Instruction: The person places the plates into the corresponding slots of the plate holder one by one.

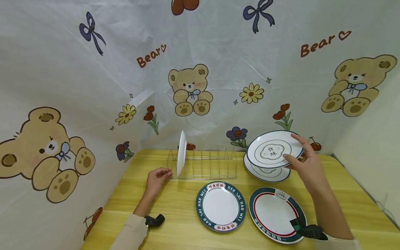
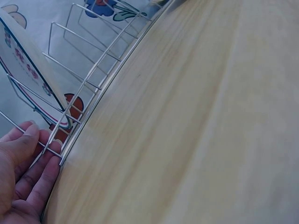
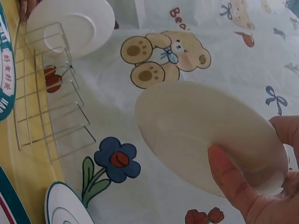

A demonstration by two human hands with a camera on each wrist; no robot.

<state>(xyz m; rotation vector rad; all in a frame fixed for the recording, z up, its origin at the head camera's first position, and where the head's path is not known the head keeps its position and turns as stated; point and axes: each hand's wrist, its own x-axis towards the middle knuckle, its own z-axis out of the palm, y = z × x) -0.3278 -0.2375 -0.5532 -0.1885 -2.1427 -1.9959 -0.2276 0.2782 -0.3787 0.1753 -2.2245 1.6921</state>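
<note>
Bear-print sheet (image 1: 103,80): fills the upper part of the head view, as a backdrop behind the table.
Table (image 1: 175,218): yellow wood grain across the bottom of the frame, carrying the rack and plates.
Wire rack (image 1: 206,178): centre of the frame, near the sheet, its slots in a row from left to right, probably so plates can stand side by side.
Red-ringed plate (image 1: 276,215): lower right, flat and face up, likely kept within the right arm's reach.
Lifted plate (image 1: 271,151): right of centre, raised and tilted, its patterned face towards the head camera.
Green-rimmed plate (image 1: 221,206): lower centre, flat, just beside the red-ringed one.
Lower plate (image 1: 265,175): right of centre, partly hidden beneath the lifted one.
Standing plate (image 1: 182,152): left end of the rack, on edge; the wires seem to keep it from toppling.
Right hand (image 1: 307,163): pinches the lifted plate by its right edge, digits on face and underside, presumably to control its tilt.
Left hand (image 1: 157,178): thumb and fingers pinch the rack's left-end wire, apparently steadying it.
</note>
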